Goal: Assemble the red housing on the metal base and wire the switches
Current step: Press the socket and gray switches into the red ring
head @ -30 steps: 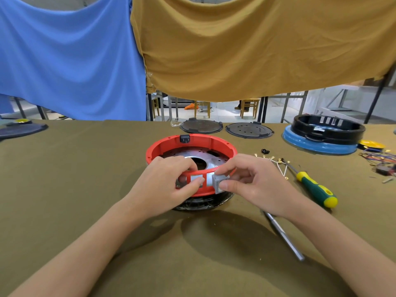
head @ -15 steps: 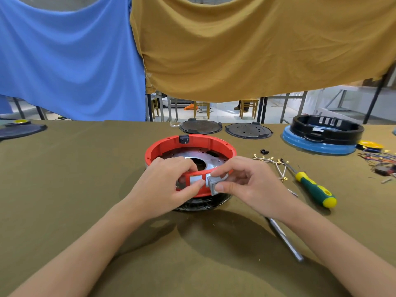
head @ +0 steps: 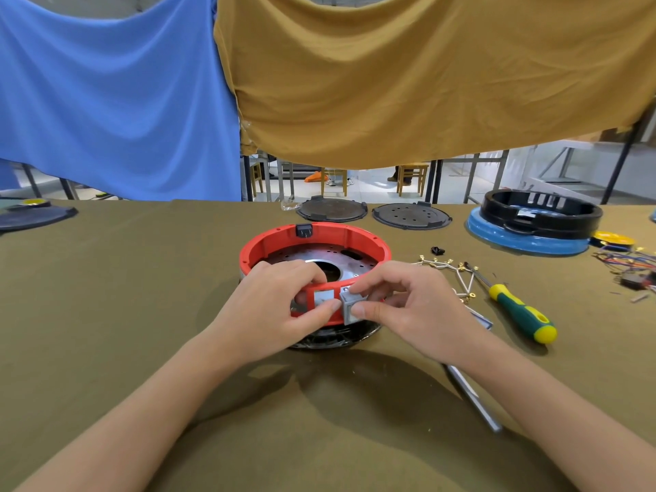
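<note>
Head view: grey switch pinched at the red housing's near wall

Head camera, looking down on both bare hands at one spot. Right hand (head: 408,307) curled, thumb and forefinger pinching a small grey rocker switch (head: 351,308), boxy and matte, tilted at the near wall of the red housing (head: 280,239). Left hand (head: 273,314) gripping that same wall just left of the pinch: fingers hooked over the rim, thumb pressed on the outside below a second pale square switch (head: 323,298) seated in its cutout. Housing a smooth red plastic ring, sitting on a shiny metal base (head: 301,255), round, perforated, with a large centre hole. Black ribbed part beneath, mostly hidden by wrists. Right of the pinch, a loose wire harness (head: 458,275) with brass terminals, then a green-and-yellow-handled screwdriver (head: 520,314). Nearer than the pinch and to its right, a plain metal rod (head: 472,399), top end covered by the right forearm. Beyond, two dark perforated discs (head: 411,216) and a black ring on a blue base (head: 529,243). Olive cloth (head: 106,314) over the table. Switch's rear and its terminals not visible.
</note>
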Action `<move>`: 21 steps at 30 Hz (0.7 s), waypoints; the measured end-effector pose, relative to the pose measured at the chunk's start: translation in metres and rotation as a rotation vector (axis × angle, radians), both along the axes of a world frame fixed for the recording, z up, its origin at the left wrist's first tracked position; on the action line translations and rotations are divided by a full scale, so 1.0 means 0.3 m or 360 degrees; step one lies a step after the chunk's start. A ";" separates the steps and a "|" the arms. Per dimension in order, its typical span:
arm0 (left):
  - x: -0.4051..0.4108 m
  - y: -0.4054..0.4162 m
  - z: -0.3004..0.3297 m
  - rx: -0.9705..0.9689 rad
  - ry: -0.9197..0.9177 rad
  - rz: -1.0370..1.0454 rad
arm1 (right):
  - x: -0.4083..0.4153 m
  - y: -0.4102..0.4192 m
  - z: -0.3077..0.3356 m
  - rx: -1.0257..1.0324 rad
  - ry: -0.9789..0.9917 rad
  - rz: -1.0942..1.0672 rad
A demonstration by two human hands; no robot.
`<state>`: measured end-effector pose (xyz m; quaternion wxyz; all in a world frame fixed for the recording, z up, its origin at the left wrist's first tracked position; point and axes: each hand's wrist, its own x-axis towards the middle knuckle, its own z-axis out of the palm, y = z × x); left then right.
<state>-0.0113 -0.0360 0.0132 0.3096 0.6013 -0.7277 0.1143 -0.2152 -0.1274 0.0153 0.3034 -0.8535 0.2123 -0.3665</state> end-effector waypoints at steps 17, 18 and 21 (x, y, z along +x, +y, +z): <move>-0.008 -0.002 0.002 0.0038 0.0014 0.0038 | 0.004 0.006 0.005 -0.0420 -0.0037 -0.0111; -0.009 -0.001 0.002 0.0033 0.0012 0.0040 | 0.004 0.006 0.004 -0.0468 -0.0045 -0.0115; -0.011 -0.001 0.001 0.0018 0.0011 0.0044 | 0.008 0.007 0.000 -0.0578 -0.0071 -0.0122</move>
